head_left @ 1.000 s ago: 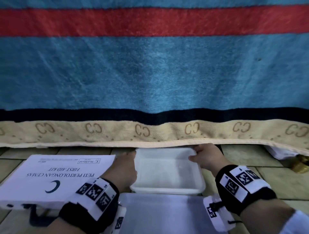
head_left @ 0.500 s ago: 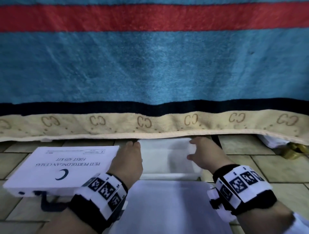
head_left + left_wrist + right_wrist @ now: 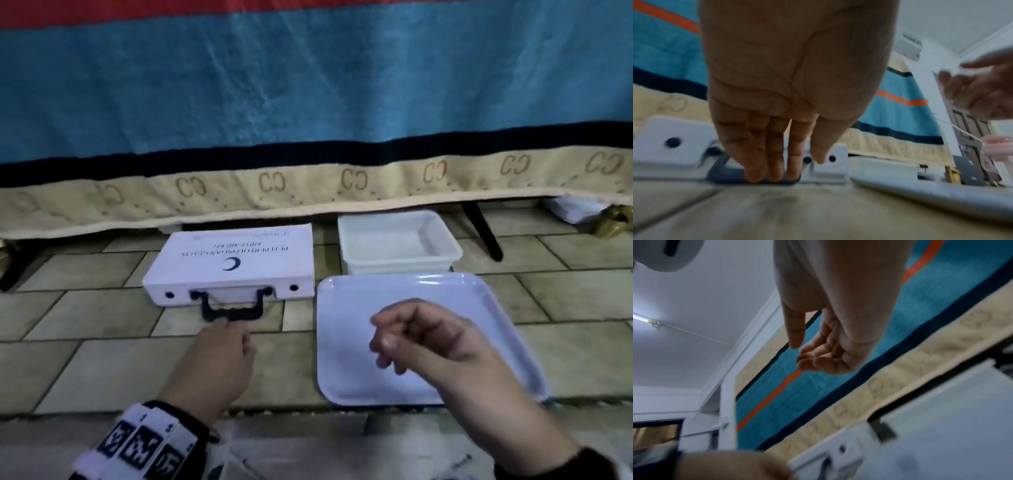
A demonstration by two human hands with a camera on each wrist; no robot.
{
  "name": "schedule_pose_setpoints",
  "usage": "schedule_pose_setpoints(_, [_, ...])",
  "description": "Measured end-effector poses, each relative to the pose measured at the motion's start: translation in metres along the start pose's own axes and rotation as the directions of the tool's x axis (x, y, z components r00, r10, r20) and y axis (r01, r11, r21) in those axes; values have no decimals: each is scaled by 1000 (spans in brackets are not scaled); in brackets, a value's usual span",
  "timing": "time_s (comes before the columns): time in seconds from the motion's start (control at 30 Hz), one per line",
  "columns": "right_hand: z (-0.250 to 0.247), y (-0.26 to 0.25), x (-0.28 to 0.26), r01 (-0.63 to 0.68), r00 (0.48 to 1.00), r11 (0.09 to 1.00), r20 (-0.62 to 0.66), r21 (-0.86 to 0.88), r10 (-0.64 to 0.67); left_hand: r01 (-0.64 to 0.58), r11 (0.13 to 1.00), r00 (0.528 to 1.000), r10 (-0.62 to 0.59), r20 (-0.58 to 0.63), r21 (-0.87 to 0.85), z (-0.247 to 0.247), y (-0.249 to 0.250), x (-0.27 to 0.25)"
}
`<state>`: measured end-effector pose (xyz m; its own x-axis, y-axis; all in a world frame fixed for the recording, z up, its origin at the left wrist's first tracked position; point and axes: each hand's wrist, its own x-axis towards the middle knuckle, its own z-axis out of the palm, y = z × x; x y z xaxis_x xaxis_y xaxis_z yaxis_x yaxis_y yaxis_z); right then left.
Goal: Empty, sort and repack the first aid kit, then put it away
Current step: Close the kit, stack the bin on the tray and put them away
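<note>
Beige floor tiles (image 3: pixel 102 359) run up to a hanging blue, red and black striped blanket (image 3: pixel 308 85) with a cream border, and everything I need sits just in front of its hem. My left hand (image 3: pixel 219 359) reaches forward with the fingers nearly straight and together; the wrist view shows their tips (image 3: pixel 774 172) resting on the black carry handle (image 3: pixel 233 308) of the white first aid case (image 3: pixel 236 260), not yet hooked under it. That case lies flat and closed directly ahead of those fingertips, its printed lid up. My right hand (image 3: pixel 424 339) hovers off the floor above the pale flat tray (image 3: pixel 496 308), fingers loosely curled and holding nothing. Beyond its fingertips stands an empty white plastic tub (image 3: pixel 397 240), touching or nearly touching the tray's far rim. I judge the case to be a rigid hard-shell box, moderately heavy if it is full, with smooth sides that would slip under a flat palm. The handle is the natural hold for dragging or lifting, though it looks hinged and would let the case swing. For opening, I would rather pin the body with one hand and work the front edge beside the handle, where two dark round spots (image 3: pixel 293 287) may be latches or screws; the blur leaves me unsure.
</note>
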<state>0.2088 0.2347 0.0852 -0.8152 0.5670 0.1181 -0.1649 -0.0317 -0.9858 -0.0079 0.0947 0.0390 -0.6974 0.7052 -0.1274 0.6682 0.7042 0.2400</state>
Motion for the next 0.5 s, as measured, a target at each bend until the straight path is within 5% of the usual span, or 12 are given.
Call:
schedule_pose_setpoints(0.17, [60,99,-69,-398,891,916,251,38,377,-55,998,994,57,95,-15,28,-24,-20])
schedule_pose_setpoints(0.23, [66,151,-86,-543,836,837,142,76,530,-79,997,985,75,155,18,31,-28,-22])
schedule_pose_setpoints(0.3, [61,194,-95,-639,722,705,-78,306,688,-89,995,978,81,192,34,33,-30,-24])
schedule_pose_setpoints(0.4, [40,240,-94,-500,535,493,-194,712,822,-87,996,970,76,230,38,32,-29,-25])
schedule_pose_setpoints(0.5, [19,272,-75,-268,448,392,-246,880,859,-85,996,970,74,233,39,31,-28,-25])
